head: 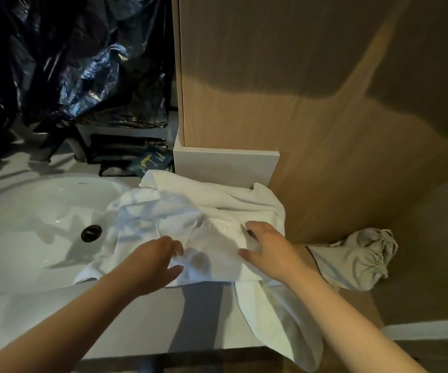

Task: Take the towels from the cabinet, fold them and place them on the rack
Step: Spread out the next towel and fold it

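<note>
A crumpled white towel (212,211) lies on the white counter (126,319) right of the sink, one end hanging over the front edge. My left hand (155,265) is at the towel's near edge and pinches a fold between thumb and fingers. My right hand (265,249) rests on the towel's right side with fingers spread and pressing into the cloth. A second, greyish crumpled towel (357,257) lies further right against the wooden cabinet panel (311,117). No rack is in view.
A white oval sink (29,224) with a dark drain (91,232) fills the left. Dark plastic bags (69,63) and small dark packets (136,162) sit behind it. A white ledge (225,162) stands at the cabinet's foot behind the towel.
</note>
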Demonstrator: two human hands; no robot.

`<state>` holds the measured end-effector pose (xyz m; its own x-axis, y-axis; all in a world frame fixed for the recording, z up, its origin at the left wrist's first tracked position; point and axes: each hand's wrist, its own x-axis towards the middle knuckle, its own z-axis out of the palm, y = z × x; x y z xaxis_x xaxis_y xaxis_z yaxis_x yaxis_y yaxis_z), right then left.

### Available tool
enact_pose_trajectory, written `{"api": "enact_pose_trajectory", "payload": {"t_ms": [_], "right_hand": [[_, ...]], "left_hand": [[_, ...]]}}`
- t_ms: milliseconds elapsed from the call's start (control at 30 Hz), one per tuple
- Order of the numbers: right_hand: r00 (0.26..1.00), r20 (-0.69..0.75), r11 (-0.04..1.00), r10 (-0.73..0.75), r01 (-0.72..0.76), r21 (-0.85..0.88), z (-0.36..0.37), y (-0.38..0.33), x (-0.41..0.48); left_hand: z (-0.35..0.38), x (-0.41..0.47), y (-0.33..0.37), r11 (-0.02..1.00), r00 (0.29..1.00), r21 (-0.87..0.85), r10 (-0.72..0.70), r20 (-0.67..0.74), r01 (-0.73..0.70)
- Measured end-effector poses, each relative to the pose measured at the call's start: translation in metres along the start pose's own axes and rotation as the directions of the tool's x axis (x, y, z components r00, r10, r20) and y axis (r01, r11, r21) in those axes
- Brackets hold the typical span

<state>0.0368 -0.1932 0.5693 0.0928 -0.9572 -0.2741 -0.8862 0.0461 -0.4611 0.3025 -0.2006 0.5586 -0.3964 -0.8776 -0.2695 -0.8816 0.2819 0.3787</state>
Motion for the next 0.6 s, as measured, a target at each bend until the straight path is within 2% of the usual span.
{"api": "enact_pose_trajectory", "payload": {"t_ms": [133, 200, 367, 467, 600], "right_hand": [[0.988, 0.109, 0.993, 0.107, -0.112, 0.039, 0.026, -0.002, 0.015], [0.989, 0.087, 0.991, 0.118, -0.123, 0.054, 0.041, -0.003, 0.015], [0.999, -0.017, 0.973, 0.051, -0.046, 0.225, 0.062, -0.002, 0.004], [0.998, -0.057, 0.974, 0.012, 0.001, 0.229, 0.064, 0.001, -0.001], [0.994, -0.096, 0.979, -0.044, 0.062, 0.196, 0.065, 0.004, -0.005]], "left_hand": [[-0.004, 0.015, -0.003, 0.997, 0.996, -0.008, 0.074, -0.053, -0.075], [-0.004, 0.023, -0.004, 0.992, 0.991, -0.015, 0.121, -0.052, -0.122], [0.002, 0.038, -0.009, 0.986, 0.987, -0.079, 0.154, 0.051, -0.15], [0.006, 0.041, -0.012, 0.98, 0.977, -0.093, 0.185, 0.11, -0.175], [0.009, 0.043, -0.01, 0.98, 0.979, -0.116, 0.174, 0.104, -0.162]]}}
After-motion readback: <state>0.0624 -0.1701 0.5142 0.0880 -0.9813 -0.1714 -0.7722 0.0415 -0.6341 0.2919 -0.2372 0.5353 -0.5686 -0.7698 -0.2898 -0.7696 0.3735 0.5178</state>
